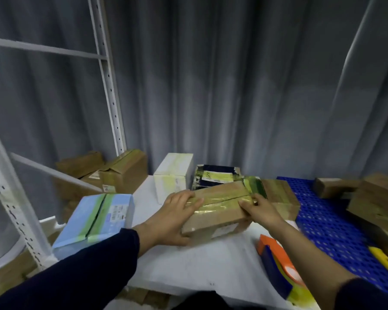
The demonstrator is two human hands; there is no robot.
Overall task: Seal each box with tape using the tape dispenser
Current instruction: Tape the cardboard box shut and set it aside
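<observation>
A brown cardboard box (220,211) with shiny yellowish tape along its top seam lies on the white table (188,265). My left hand (177,215) holds its left end, fingers lying over the top and thumb under the near edge. My right hand (262,209) holds the right end with fingers on the taped top. The orange and blue tape dispenser (278,265) lies on the table near my right forearm, in neither hand.
A light blue taped box (96,218) sits at the table's left. A white box (173,175), a dark box (215,175) and another brown box (280,195) stand behind. Blue perforated surface (327,224) with brown boxes at right. White shelving frame and cartons at left.
</observation>
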